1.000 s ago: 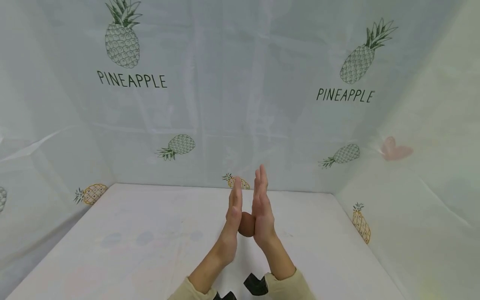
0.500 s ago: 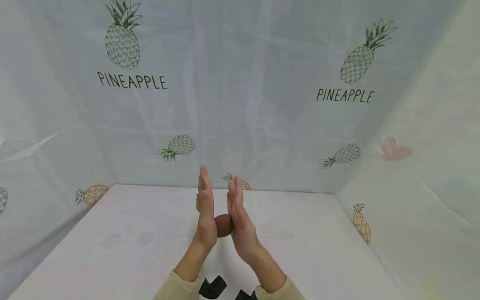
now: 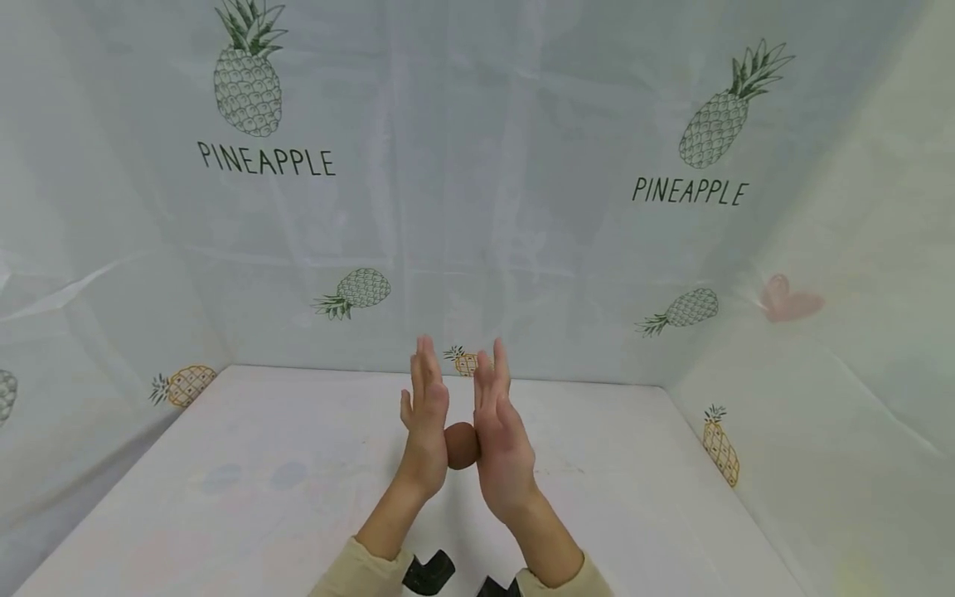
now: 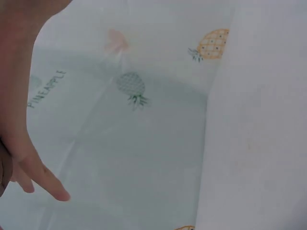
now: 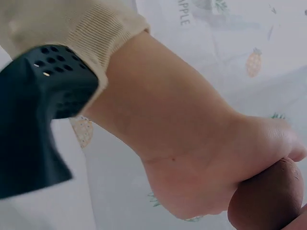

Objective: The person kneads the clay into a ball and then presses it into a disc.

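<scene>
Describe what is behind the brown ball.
In the head view, white tabletop shows above and below the brown ball, between the left hand and right hand. Whatever lies directly behind the ball is covered.

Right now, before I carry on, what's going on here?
A person is holding a brown ball between their two palms, the left hand on one side and the right hand on the other. Both hands point upward with the fingers mostly straight, not curled round the ball. The ball appears to be held above the white table, in front of a pale sheet printed with pineapples.
</scene>
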The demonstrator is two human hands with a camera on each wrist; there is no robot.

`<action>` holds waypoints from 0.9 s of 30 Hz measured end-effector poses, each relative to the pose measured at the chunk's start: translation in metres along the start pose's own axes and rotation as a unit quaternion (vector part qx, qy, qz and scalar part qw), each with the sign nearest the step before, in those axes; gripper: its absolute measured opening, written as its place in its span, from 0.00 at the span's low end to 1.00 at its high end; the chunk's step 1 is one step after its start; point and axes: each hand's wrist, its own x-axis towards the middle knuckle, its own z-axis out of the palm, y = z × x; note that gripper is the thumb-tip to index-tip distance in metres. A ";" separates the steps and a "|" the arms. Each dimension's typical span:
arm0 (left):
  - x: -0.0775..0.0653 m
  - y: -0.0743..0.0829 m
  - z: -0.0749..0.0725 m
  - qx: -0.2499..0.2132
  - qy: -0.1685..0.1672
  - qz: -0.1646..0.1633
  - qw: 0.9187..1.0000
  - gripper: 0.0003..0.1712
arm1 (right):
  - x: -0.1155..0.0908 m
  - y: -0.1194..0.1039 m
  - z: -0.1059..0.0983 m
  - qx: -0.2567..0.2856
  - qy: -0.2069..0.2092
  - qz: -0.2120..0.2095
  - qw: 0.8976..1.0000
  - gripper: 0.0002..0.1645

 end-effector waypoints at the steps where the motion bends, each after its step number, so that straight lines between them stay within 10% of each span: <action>1: -0.001 0.000 0.002 0.008 -0.009 0.005 1.000 0.39 | 0.000 -0.001 -0.002 0.000 0.006 -0.004 1.000 0.41; 12: -0.014 0.004 0.020 -0.022 -0.058 0.065 0.996 0.36 | 0.007 0.003 -0.015 0.011 0.044 0.002 0.999 0.41; 27: -0.008 0.023 -0.002 -0.123 -0.030 0.079 0.989 0.36 | 0.005 0.028 -0.006 -0.039 0.018 0.069 0.997 0.39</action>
